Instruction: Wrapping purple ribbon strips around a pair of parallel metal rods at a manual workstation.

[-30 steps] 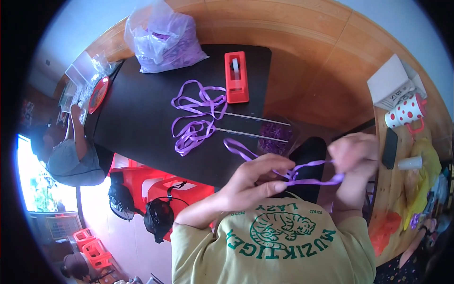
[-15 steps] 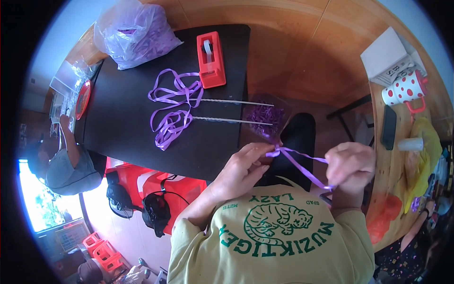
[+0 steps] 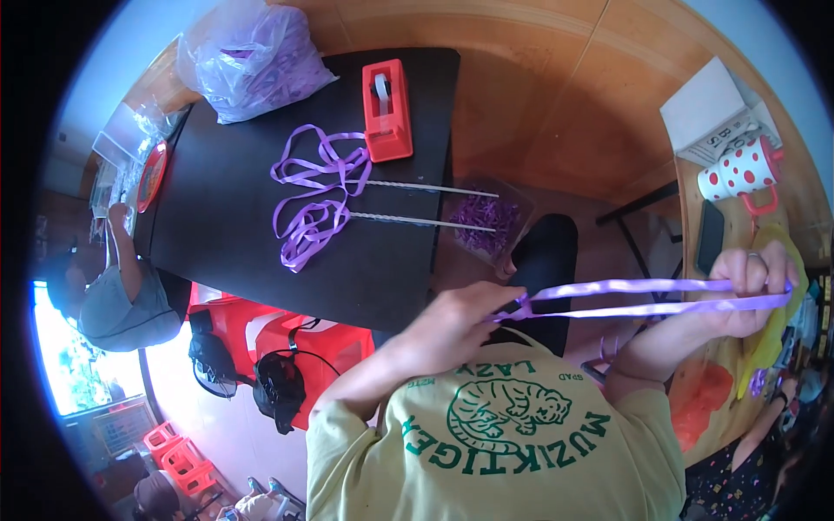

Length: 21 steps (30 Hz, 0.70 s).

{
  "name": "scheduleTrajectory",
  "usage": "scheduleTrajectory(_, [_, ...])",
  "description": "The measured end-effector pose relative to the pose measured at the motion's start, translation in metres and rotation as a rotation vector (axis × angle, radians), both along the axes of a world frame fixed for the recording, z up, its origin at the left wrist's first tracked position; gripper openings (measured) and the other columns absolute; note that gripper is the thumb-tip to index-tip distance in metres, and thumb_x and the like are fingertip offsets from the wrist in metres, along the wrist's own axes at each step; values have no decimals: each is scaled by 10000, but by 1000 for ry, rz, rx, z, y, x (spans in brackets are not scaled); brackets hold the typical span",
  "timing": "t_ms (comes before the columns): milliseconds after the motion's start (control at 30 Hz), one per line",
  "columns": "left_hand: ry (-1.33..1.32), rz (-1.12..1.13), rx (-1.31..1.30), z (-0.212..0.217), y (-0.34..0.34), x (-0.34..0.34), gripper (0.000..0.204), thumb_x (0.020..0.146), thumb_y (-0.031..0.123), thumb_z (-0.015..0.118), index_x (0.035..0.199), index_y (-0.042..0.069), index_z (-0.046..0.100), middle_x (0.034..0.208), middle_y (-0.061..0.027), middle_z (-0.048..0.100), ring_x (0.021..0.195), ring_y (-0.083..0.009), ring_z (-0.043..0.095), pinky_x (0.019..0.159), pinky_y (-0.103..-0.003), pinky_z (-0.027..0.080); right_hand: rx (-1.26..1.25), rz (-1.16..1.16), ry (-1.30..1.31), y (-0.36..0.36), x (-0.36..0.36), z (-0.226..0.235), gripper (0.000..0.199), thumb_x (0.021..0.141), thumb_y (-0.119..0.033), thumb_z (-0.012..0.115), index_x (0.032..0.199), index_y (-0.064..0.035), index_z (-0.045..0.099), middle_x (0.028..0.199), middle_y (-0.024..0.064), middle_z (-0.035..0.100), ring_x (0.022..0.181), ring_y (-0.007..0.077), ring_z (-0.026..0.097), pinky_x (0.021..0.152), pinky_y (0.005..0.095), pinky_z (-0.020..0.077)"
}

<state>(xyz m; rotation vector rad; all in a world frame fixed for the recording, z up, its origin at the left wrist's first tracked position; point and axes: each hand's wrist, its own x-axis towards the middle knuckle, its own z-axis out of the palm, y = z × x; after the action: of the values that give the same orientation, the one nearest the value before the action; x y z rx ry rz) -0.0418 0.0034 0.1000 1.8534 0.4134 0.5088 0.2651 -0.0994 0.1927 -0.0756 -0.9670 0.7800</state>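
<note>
A long loop of purple ribbon is stretched across in front of my body. My left hand pinches its knotted end. Far to the right, my right hand is closed around the other end, where the ribbon folds back over the fingers. On the black table lie two thin pale sticks with twisted stems, each joined at its left end to a loose bundle of purple ribbon. Their right ends reach over the table edge, above a clear container of purple shreds.
A red tape dispenser and a plastic bag of purple material stand on the black table. A wooden bench at right holds a dotted cup, phone and white box. Other people sit at both sides.
My right hand has moved far right and slightly up, drawing the ribbon into a long taut loop. My left hand has shifted slightly down, still on the knotted end.
</note>
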Motion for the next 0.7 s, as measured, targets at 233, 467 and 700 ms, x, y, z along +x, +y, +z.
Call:
scheduleTrajectory(233, [-13, 632, 184, 89, 102, -113, 327, 662, -132, 494, 912, -45, 686, 831, -107, 647, 667, -141, 648, 546, -210, 479, 63, -42, 154, -5, 13, -7, 63, 932, -55, 487, 962, -50, 541, 757, -20, 439, 396, 39, 345, 538, 258, 280])
scheduleTrajectory(467, [-18, 919, 77, 40, 210, -189, 305, 727, -86, 537, 991, -32, 679, 810, -77, 658, 670, -119, 627, 586, -221, 472, 2, 6, 156, -14, 50, -25, 92, 914, -68, 443, 958, -45, 520, 708, -14, 450, 388, 55, 332, 570, 253, 294])
scheduleTrajectory(700, [413, 458, 771, -18, 210, -150, 345, 741, 11, 625, 1080, 51, 673, 1187, -111, 594, 1094, -256, 514, 955, -352, 417, -384, -231, -280, 26, 3, -65, 194, 839, 33, 540, 1027, -6, 565, 864, 82, 554, 474, 55, 345, 520, 218, 301])
